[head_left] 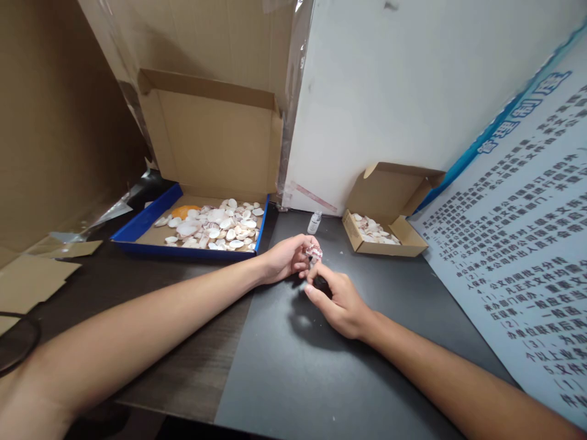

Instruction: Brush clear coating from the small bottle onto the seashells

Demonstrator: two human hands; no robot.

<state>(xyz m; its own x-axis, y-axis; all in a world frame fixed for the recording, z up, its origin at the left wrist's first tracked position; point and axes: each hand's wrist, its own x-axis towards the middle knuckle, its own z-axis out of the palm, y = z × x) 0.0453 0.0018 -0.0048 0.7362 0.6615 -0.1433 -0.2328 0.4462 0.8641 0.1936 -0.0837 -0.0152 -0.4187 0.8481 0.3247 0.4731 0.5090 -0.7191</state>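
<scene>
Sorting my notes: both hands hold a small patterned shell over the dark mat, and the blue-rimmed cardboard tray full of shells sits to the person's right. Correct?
Not quite. In the head view the blue-rimmed cardboard tray sits to the left; the left hand and right hand hold the small patterned shell over the dark mat.

You are working under even, moderately bright overhead light, with your hands throwing a soft shadow (305, 321) onto the dark mat (284, 366) just below them. The white panel (413, 91) at the back looks bright but not blown out. Straight lines bow toward the frame's edges and the left corner is dim
</scene>
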